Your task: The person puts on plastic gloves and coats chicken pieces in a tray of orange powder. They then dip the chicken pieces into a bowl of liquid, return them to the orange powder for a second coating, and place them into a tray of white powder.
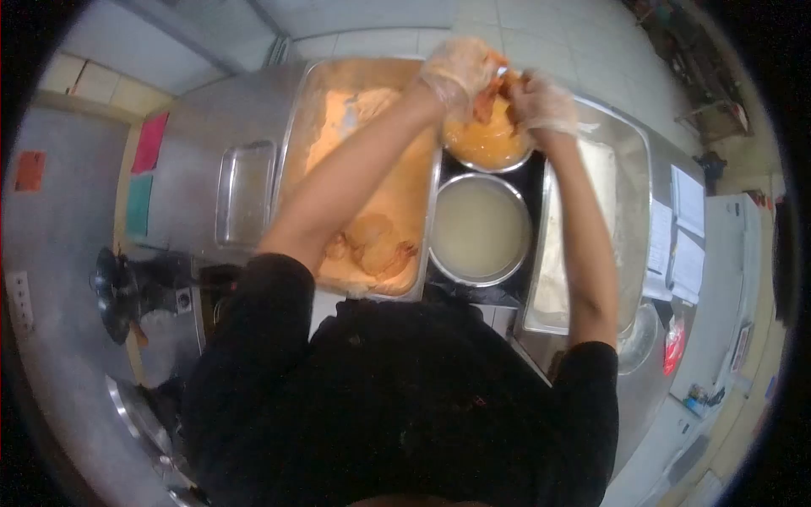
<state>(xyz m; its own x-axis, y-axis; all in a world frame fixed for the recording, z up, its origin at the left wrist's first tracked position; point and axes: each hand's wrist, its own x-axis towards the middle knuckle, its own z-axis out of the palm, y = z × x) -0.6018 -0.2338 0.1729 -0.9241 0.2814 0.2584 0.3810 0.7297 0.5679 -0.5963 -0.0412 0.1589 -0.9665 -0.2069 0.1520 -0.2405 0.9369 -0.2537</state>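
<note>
Both my hands wear clear plastic gloves and are over a round metal bowl of orange marinade (pixel 490 150) at the far side of the counter. Between them hangs a reddish-orange, wet piece of chicken (pixel 484 103). My left hand (pixel 460 69) has its fingers closed on one side of it. My right hand (pixel 543 103) grips the other side, with its fingers bent round the piece. Left of the bowl, beneath my left forearm, lies a large metal tray of orange flour (pixel 372 177). Several coated chicken pieces (pixel 376 245) rest at the tray's near end.
A round bowl of cloudy pale liquid (pixel 479 228) stands nearer to me. Under my right forearm is a metal tray of white flour (pixel 598 182). A small metal tray (pixel 245 194) sits at left. Papers (pixel 686 245) and a clear bowl (pixel 639 338) lie at right.
</note>
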